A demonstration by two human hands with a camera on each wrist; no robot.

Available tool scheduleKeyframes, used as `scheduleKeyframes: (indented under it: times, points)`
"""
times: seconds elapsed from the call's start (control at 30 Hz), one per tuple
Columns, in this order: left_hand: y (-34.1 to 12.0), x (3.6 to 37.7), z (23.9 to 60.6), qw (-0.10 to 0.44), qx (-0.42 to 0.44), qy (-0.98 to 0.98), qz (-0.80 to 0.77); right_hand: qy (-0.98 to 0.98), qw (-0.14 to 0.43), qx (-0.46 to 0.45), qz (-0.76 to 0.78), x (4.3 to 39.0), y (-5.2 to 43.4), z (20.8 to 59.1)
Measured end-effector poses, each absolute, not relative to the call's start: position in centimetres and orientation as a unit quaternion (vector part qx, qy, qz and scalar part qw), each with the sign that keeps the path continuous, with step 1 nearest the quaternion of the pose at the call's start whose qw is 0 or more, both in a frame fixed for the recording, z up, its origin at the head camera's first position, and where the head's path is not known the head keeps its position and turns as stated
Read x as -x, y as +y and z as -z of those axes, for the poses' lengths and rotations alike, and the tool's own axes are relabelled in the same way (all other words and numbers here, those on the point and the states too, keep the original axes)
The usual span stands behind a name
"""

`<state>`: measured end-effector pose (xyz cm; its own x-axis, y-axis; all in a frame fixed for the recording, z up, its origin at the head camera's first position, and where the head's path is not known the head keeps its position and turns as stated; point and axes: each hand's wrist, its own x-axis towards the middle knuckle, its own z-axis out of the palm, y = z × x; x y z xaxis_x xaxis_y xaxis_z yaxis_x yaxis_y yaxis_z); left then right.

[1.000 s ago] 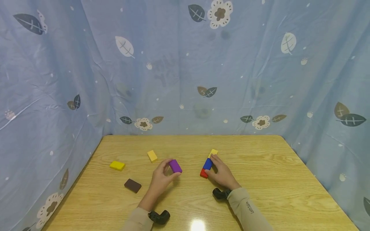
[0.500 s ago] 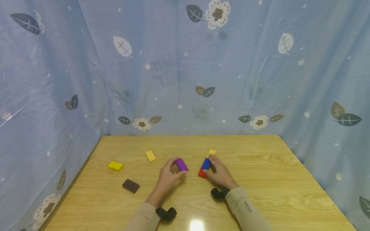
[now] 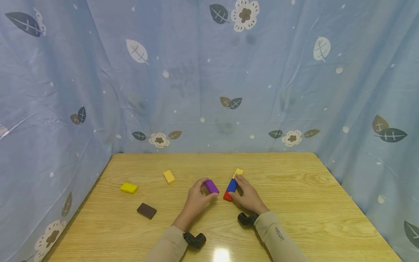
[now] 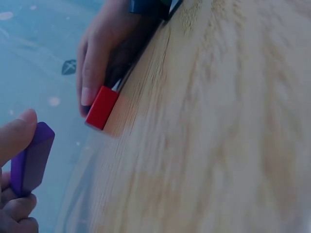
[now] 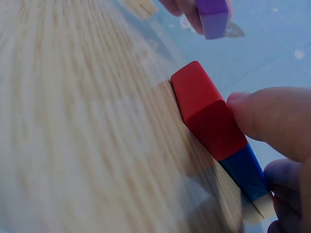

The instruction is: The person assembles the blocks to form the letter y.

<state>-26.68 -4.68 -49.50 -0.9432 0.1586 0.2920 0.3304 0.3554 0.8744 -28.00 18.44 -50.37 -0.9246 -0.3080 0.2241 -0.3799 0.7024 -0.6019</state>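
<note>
My left hand [image 3: 197, 197] pinches a purple block [image 3: 211, 186] between thumb and fingers, lifted just above the wooden table [image 3: 294, 203]; the left wrist view shows the same purple block [image 4: 30, 158] at its lower left. My right hand [image 3: 246, 194] rests against a line of blocks lying end to end: red [image 3: 227, 196], blue [image 3: 231, 185], yellow [image 3: 238, 172]. Its thumb touches the red block [image 5: 206, 116] and its fingers lie along the blue block [image 5: 245, 170]. The purple block [image 5: 213, 17] hangs a short way left of the red end.
A yellow block [image 3: 168, 176], a second yellow block [image 3: 128, 187] and a brown block [image 3: 146, 210] lie on the table's left half. Blue patterned cloth [image 3: 209, 72] walls in the back and both sides.
My left hand has carried the purple block to the right, closer to the red end of the row. My right hand has stayed on the row.
</note>
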Motion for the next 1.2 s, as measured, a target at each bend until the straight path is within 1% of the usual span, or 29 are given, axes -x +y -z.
scheduleKeyframes:
  times: [0.27, 0.8, 1.2]
  points:
    - [-3.4, 26.9, 49.6, 0.062, 0.127, -0.830, 0.540, -0.921, 0.058, -0.183, -0.340, 28.0, 18.5, 50.4]
    - [-1.7, 27.2, 49.9, 0.097, 0.095, -0.860, 0.491, -0.922, 0.065, -0.183, -0.336, 28.1, 18.3, 50.5]
    - [-1.1, 27.2, 50.1, 0.100, 0.089, -0.866, 0.483, -0.924, 0.069, -0.184, -0.329, 28.3, 18.3, 50.7]
